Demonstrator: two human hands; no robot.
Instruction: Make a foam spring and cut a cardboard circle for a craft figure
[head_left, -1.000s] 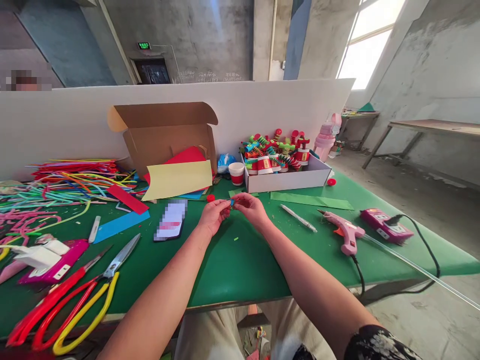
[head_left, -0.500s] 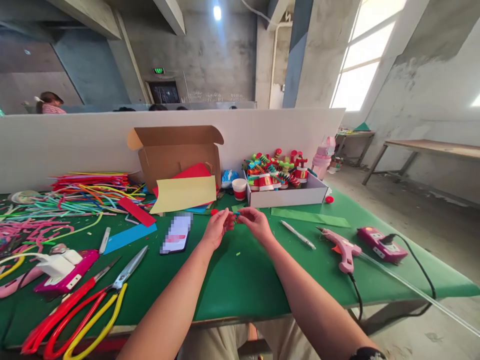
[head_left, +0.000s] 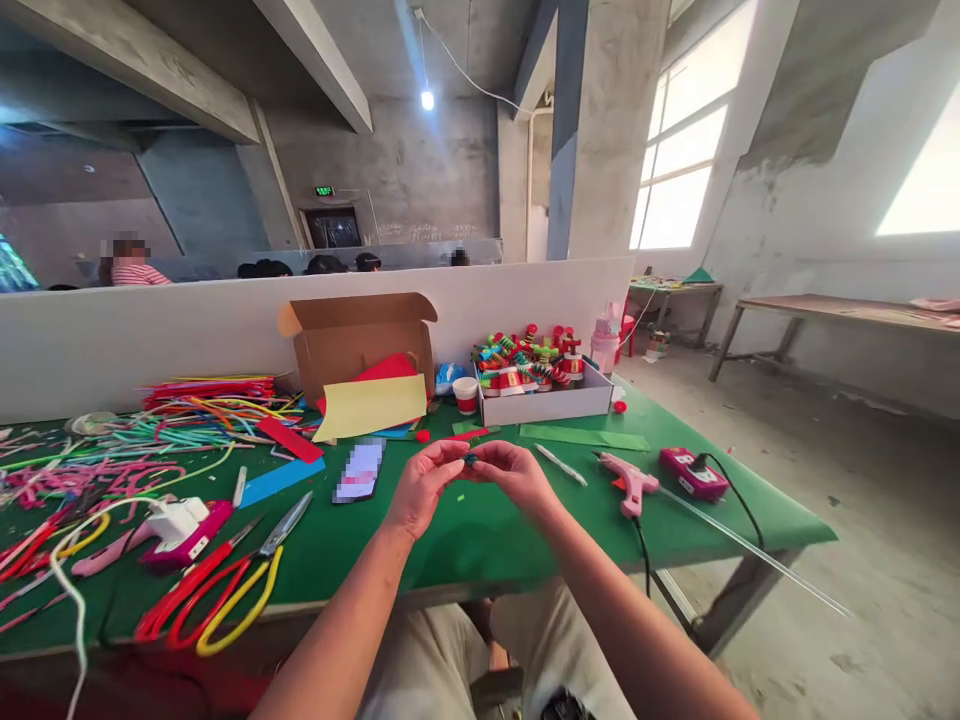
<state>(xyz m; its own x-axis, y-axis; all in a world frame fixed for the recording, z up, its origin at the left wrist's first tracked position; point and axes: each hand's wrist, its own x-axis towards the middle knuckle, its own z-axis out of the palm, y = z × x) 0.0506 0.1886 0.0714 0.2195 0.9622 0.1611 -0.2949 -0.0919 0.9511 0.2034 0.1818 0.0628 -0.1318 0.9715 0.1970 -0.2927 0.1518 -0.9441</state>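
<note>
Above the green table, my left hand and my right hand meet fingertip to fingertip. Both are closed in a pinch on a small dark blue-green piece, mostly hidden by the fingers. Just beyond them lie a red ball and a thin red strip. A red-and-white paper cup stands farther back. Left of my hands is a phone; to the right are a white pen and a green paper strip.
A white box holds several red-and-green crafted figures. Rightward are a pink glue gun and a power strip. Large scissors, pipe cleaners and an open cardboard box occupy the left. A low white partition runs behind.
The head view has tilted up and turned slightly. My hands have come closer together, their fingertips now meeting around the small piece.
</note>
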